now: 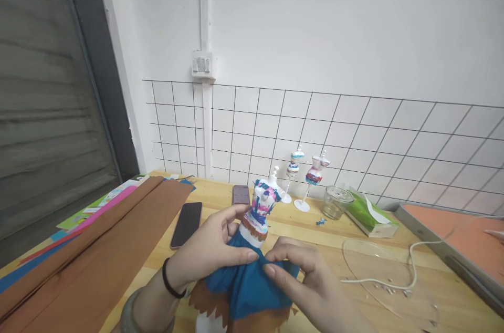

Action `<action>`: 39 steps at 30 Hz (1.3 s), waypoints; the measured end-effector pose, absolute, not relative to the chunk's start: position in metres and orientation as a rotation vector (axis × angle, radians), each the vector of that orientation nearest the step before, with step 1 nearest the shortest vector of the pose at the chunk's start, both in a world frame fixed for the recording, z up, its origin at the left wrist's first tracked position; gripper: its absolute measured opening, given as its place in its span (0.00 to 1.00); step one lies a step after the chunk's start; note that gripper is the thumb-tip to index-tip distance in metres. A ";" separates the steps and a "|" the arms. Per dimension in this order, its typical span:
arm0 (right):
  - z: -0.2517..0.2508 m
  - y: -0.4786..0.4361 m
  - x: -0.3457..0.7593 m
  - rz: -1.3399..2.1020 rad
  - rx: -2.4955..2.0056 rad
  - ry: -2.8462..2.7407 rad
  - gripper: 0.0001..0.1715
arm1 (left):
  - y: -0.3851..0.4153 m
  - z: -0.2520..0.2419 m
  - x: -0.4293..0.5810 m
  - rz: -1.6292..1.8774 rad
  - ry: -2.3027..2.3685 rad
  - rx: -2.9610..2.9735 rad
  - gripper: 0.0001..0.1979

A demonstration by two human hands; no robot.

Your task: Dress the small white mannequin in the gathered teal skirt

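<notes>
The mannequin [264, 201] stands in the lower centre of the frame, leaning a little right, its blue skirt [252, 291] spreading down to the bottom edge. The left hand [220, 238] lies to its left, thumb pressed on the skirt's top, fingers curled round behind the waist; how tightly they close there I cannot tell. The right hand [303, 270], on the other side, pinches a fold of blue between thumb and forefinger.

As far as it shows, the bodice is already coloured in pink, white and blue, a brown band [255, 230] rings the waist, and a jagged brown hem [212, 304] edges the skirt. What seems unfinished is the skirt's top: its folds bunch unevenly under the fingers, and a white strip [252, 238] shows bare above them. Whether the skirt is fastened anywhere is hidden by the hands
</notes>
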State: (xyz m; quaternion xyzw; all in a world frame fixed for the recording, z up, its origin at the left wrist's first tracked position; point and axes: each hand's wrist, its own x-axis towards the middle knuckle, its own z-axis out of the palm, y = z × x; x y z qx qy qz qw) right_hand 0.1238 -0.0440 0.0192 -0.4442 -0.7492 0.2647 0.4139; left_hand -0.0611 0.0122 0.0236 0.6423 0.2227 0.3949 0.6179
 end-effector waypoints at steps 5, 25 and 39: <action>0.018 -0.043 0.123 0.630 -0.998 -1.901 0.07 | 0.011 0.029 -0.060 0.893 0.397 1.470 0.29; 0.022 -0.047 0.123 0.991 -1.200 -1.702 0.13 | 0.010 0.025 -0.060 0.927 0.458 1.455 0.31; 0.015 -0.046 0.110 1.094 -1.260 -1.695 0.02 | 0.007 0.025 -0.061 0.834 0.564 1.496 0.34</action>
